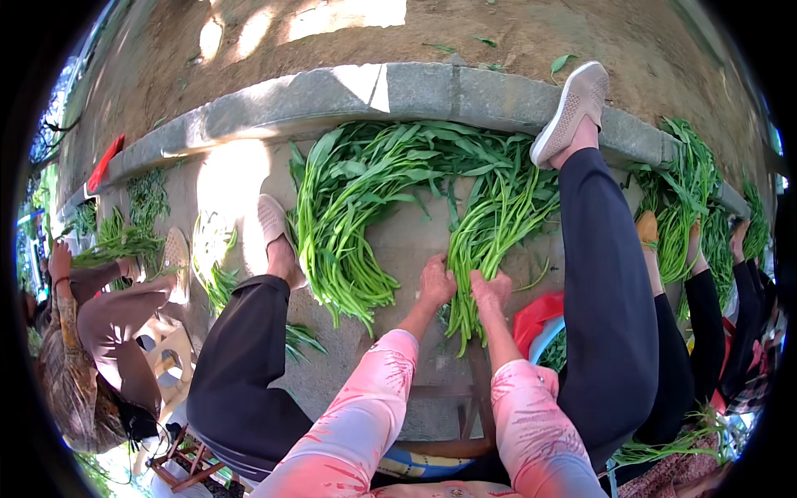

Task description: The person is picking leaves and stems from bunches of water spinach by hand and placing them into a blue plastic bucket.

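My left hand (436, 284) and my right hand (491, 290) sit side by side, both closed around the stalk end of one bundle of long green leafy stems (490, 224); my fingers curl under the stalks, so I cannot see the fingertips. The bundle lies on the concrete ground (398, 241) and fans out from my hands toward the stone kerb (415, 91), its cut ends hanging just below my fists. Just left of that bundle lies a bigger heap of greens (349, 216), leaves toward the kerb, apart from my hands. My pink patterned sleeves (365, 415) cover both forearms and are cut off at the lower edge. My dark trouser legs frame the bundle: the left foot in a pale shoe (272, 220) rests beside the heap, the right shoe (573, 108) is propped on the kerb. Right of the bundle, half hidden behind my right leg, shows something red (535, 319) with a pale blue rim; I cannot make out what it is. Farther right, more greens (685, 195) and other people's legs crowd the frame edge, blurred. Far left of the heap, a person in brown (100, 332) crouches over another pile.
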The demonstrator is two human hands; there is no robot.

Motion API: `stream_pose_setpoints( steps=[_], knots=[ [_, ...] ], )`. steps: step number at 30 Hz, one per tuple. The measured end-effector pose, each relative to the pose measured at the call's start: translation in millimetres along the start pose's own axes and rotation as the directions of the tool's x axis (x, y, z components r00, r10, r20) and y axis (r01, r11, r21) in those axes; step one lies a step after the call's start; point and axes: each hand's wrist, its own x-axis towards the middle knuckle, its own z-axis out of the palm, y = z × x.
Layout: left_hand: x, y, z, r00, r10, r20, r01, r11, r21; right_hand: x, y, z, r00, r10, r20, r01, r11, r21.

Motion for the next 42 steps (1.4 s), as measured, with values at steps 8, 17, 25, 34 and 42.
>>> stream_pose_setpoints(
  steps=[8,17,25,34,42],
  knots=[
    [10,17,-5,0.994,-0.042,-0.103,0.018,0.975,-0.221,-26,-40,-19,0.997,-0.052,-0.062,0.039,0.98,-0.195],
    [5,40,-22,0.997,-0.061,0.043,0.074,0.849,-0.523,-21,-74,-58,0.997,-0.08,-0.023,0.068,0.941,-0.333],
    [-17,72,-62,0.978,-0.106,0.178,0.201,0.693,-0.693,-16,-63,-70,0.975,-0.151,-0.165,0.152,0.988,-0.003],
    [-54,116,-92,0.98,0.055,0.19,0.153,0.396,-0.905,-67,-97,-88,0.837,-0.493,-0.24,0.523,0.849,0.079],
    [-77,123,-124,0.978,0.136,0.161,0.028,0.673,-0.739,-83,-98,-56,0.944,-0.285,0.166,0.098,0.723,0.683]
  ],
)
